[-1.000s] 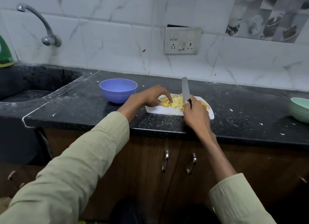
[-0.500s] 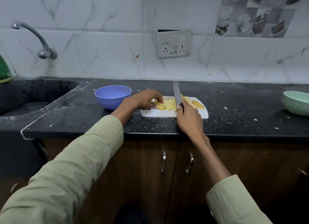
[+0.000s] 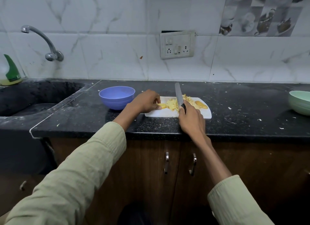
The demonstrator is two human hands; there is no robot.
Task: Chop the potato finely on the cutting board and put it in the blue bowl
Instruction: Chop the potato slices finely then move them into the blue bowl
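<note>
A white cutting board (image 3: 161,114) lies on the black counter with a heap of chopped yellow potato (image 3: 172,104) on it. A larger uncut slice (image 3: 201,105) sits at the board's right end. My left hand (image 3: 146,102) pinches a potato piece (image 3: 161,105) at the board's left end. My right hand (image 3: 191,119) grips the knife (image 3: 179,94) by its dark handle, blade pointing away over the heap. The blue bowl (image 3: 117,97) stands just left of the board and looks empty.
A sink (image 3: 33,99) with a tap (image 3: 42,41) lies to the left, a green-capped bottle (image 3: 10,70) at its far corner. A pale green bowl (image 3: 300,104) stands at the right edge. Potato scraps dot the counter (image 3: 243,107). Cabinet doors (image 3: 181,162) are below.
My left hand drew its fingers back toward the board's left end, now pinching one piece. The knife stays over the heap. My head shifted, so the view moved slightly.
</note>
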